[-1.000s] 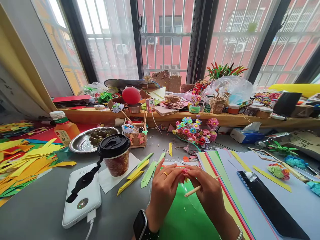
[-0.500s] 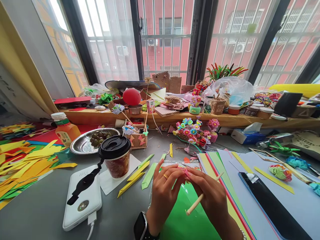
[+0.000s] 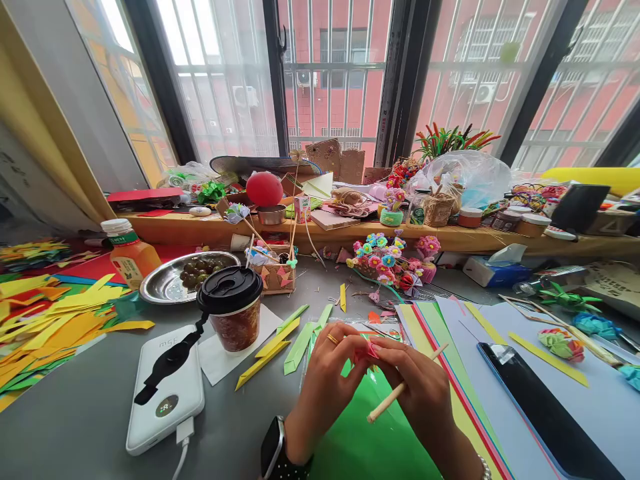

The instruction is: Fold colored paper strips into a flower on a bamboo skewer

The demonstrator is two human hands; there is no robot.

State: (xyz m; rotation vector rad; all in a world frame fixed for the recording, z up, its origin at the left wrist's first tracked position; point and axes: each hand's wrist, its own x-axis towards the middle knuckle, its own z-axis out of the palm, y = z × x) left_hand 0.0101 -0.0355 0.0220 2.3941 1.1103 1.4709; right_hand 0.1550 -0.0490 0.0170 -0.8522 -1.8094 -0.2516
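Between the fingertips of both hands is a small pink folded paper piece (image 3: 371, 349), mostly covered by the fingers. My left hand (image 3: 336, 363), with a ring and a watch at the wrist, pinches its left side. From the right, my right hand (image 3: 417, 377) pinches the same piece. A thin wooden stick (image 3: 387, 403) is also tucked in my right hand, slanting out below the palm and above the knuckles. Beneath both hands lies a green sheet (image 3: 370, 440) with a glossy clear cover.
A lidded coffee cup (image 3: 235, 323) on a napkin and a white power bank (image 3: 165, 427) stand left. Yellow folded strips (image 3: 265, 357) lie nearby. A phone (image 3: 540, 407) rests on coloured paper at right. Behind are a steel plate (image 3: 155, 283) and paper flowers (image 3: 383, 257).
My left fingers have curled in and lowered around the pink paper, and the left wrist has shifted slightly left. The stick's lower end has moved a little left and up.
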